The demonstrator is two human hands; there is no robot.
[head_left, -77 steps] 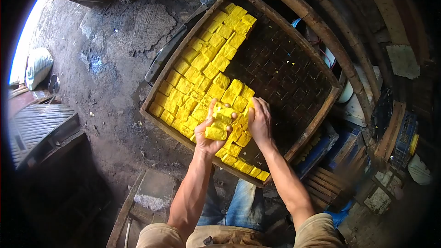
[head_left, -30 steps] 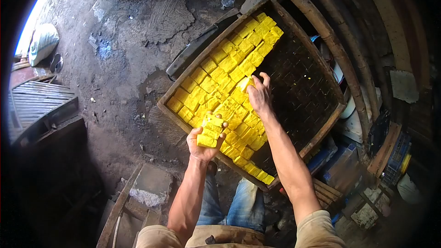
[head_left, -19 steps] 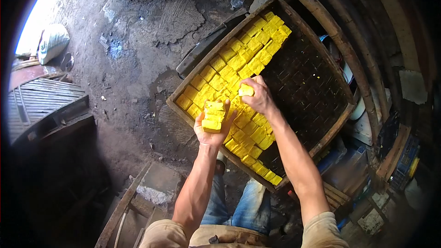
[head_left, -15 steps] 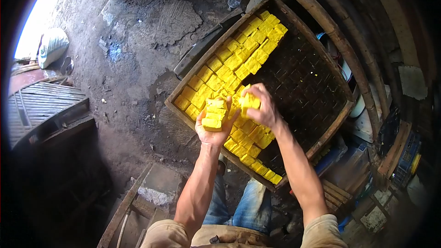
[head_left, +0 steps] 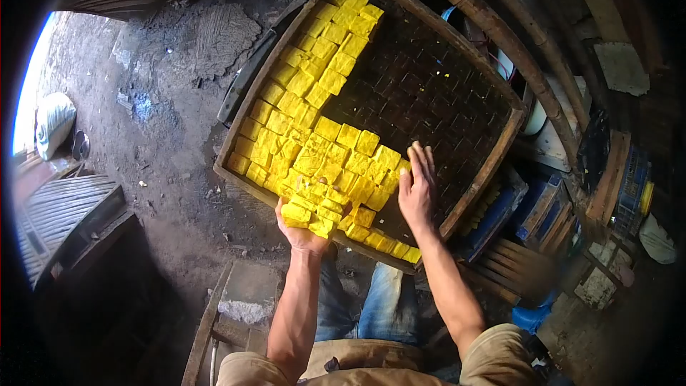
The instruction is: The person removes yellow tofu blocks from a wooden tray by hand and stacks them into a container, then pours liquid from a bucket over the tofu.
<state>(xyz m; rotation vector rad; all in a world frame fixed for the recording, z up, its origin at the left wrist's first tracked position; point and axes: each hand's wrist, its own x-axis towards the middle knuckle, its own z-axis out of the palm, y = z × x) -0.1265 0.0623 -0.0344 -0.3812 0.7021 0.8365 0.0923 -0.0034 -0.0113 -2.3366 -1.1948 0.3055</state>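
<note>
At the tray's (head_left: 484, 168) 7 o'clock, left hand (head_left: 306, 240) grasps a stack (head_left: 314, 210) of yellow blocks. Right hand (head_left: 419, 196) at 5 o'clock: fingers extended, released, beside laid blocks (head_left: 289, 104) covering 6-to-11 o'clock.

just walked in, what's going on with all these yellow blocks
Someone is handling yellow blocks over a wood-framed tray. The left hand holds a small pile of them. The right hand is open at the edge of the laid blocks, its thumb close to one; whether it touches is hard to tell. Blocks cover the tray's left and near parts, while the dark woven bottom shows across much of the rest.
</note>
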